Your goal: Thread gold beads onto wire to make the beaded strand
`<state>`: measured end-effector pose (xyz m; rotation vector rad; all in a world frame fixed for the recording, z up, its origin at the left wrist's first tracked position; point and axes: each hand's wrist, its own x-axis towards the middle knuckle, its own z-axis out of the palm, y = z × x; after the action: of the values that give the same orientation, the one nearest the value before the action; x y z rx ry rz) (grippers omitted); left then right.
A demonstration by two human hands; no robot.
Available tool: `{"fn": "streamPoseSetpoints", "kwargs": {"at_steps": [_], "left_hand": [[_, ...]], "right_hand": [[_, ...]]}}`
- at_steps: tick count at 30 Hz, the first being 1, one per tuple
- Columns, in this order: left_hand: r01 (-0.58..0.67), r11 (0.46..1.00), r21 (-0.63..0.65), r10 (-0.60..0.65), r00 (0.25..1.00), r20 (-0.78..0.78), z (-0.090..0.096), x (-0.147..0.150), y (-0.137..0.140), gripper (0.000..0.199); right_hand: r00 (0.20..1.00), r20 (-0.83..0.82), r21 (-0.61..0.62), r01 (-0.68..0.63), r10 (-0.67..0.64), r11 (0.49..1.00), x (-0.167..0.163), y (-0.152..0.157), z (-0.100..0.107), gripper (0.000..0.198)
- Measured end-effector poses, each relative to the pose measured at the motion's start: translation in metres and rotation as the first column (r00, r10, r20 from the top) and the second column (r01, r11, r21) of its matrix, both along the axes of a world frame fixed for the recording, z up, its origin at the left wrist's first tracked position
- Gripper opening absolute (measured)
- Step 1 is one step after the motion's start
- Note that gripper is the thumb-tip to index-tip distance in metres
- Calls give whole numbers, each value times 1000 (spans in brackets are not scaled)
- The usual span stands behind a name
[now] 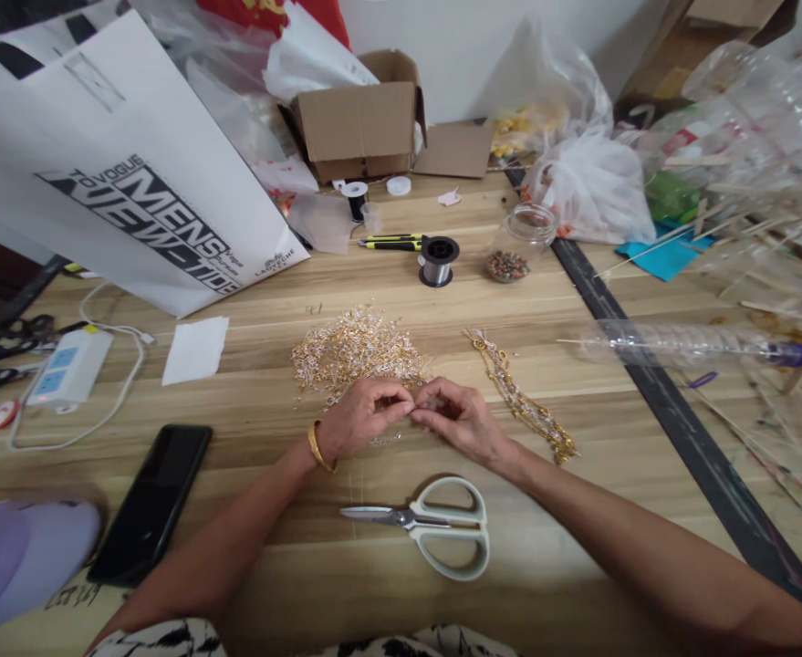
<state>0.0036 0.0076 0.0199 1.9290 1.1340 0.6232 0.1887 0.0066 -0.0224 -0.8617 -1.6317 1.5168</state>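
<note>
Loose gold and silvery pieces (358, 347) lie heaped mid-worktop (551, 584), seemingly much left unused. Just nearer, the left hand (369, 415) and right hand (465, 420) pinch, fingertips meeting, something too small to make out. Rightward, bundled strands (520, 401) look finished. Scissors (424, 526) lie toward the near edge.
</note>
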Motion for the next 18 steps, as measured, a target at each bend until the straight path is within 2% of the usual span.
{"fn": "streamPoseSetpoints", "kwargs": {"at_steps": [10, 18], "left_hand": [[-11, 1000, 19, 11, 999, -35, 1, 1, 0, 14], [-14, 999, 41, 14, 1000, 1, -1, 0, 0, 14]], "right_hand": [[1000, 21, 26, 2, -3, 1000, 0, 1, 0, 18], [999, 52, 43, 3, -6, 999, 1, 1, 2, 17]]}}
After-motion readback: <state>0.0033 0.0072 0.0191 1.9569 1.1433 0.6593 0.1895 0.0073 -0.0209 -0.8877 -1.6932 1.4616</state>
